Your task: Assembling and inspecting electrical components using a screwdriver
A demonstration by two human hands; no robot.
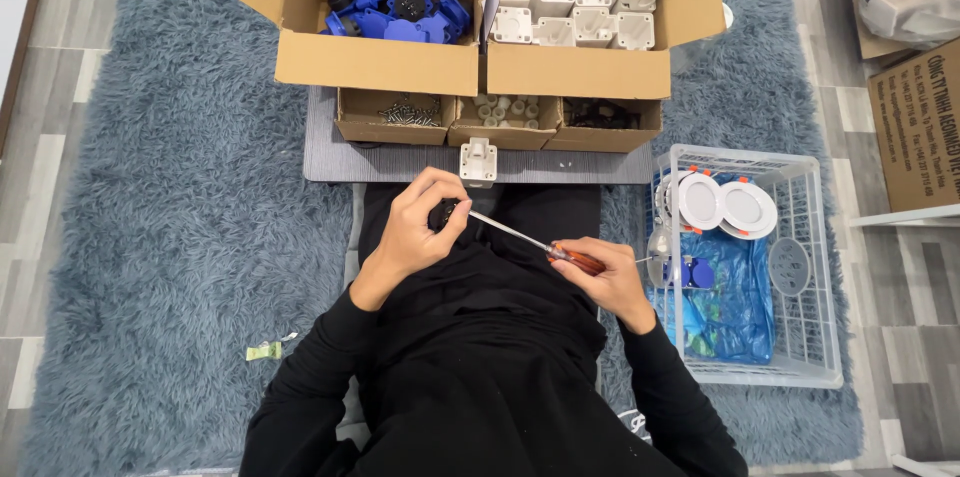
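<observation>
The left hand has its fingers curled tight around a small dark part, held over the lap just below the tabletop. The right hand grips a screwdriver by its red handle, tip meeting the part. On the tabletop stands a white housing; behind it sit small boxes, then a box of blue parts. Right of the tabletop is a white basket.
</observation>
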